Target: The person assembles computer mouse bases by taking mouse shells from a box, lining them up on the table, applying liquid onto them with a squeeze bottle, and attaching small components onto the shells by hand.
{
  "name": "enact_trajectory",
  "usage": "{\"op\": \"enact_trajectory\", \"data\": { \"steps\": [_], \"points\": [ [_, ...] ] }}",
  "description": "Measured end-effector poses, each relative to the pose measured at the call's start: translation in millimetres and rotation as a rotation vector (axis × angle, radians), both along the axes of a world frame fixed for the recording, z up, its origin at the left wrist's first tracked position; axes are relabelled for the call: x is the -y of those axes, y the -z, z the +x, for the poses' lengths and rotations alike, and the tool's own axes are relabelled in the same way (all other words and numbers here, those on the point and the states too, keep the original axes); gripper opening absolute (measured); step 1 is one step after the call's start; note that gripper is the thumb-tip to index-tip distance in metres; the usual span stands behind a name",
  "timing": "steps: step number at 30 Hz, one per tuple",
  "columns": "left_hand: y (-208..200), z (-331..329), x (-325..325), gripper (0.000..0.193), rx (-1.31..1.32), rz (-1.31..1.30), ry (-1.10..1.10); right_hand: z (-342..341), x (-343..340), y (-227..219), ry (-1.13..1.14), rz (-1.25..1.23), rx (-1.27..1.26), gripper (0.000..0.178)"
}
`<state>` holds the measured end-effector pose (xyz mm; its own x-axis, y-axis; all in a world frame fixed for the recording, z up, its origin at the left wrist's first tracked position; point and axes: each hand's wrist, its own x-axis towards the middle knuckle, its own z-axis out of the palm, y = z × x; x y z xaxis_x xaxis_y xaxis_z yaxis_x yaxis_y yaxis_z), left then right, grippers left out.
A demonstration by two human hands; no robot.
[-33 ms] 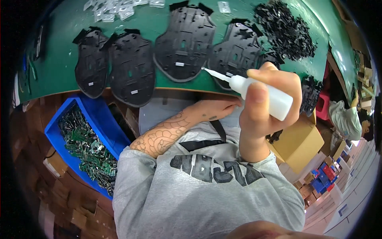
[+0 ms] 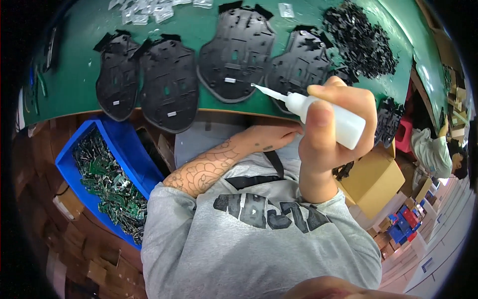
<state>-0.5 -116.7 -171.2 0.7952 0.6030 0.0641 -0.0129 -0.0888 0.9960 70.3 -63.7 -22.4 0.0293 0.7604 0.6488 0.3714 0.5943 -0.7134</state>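
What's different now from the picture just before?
The black panels appear slightly farther right, as do the clear pieces, so the view itself may have shifted. Nothing was taken or let go: the right hand still holds the white bottle; the left hand stays low.

- I saw a green table [image 2: 74, 82], glossy under light.
- I made out brown floor [image 2: 130, 284], lower left.
- At right, a pale surface [image 2: 448, 224]: wall or floor, I couldn't tell.
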Motion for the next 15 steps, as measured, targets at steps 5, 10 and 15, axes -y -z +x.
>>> {"op": "enact_trajectory", "data": {
  "steps": [5, 10, 15],
  "points": [
    [-7, -6, -5, 0.026, 0.056, 0.077, -0.074, -15, -7, 6, 0.025, -0.021, 0.009, 0.027],
    [-1, -4, 0, 0.028, 0.108, 0.102, -0.106, -20, -7, 6, 0.009, -0.065, 0.032, 0.027],
    [4, -3, 0, 0.022, 0.029, 0.138, -0.045, -17, -9, 8, 0.03, -0.044, 0.044, 0.025]
  ]
}}
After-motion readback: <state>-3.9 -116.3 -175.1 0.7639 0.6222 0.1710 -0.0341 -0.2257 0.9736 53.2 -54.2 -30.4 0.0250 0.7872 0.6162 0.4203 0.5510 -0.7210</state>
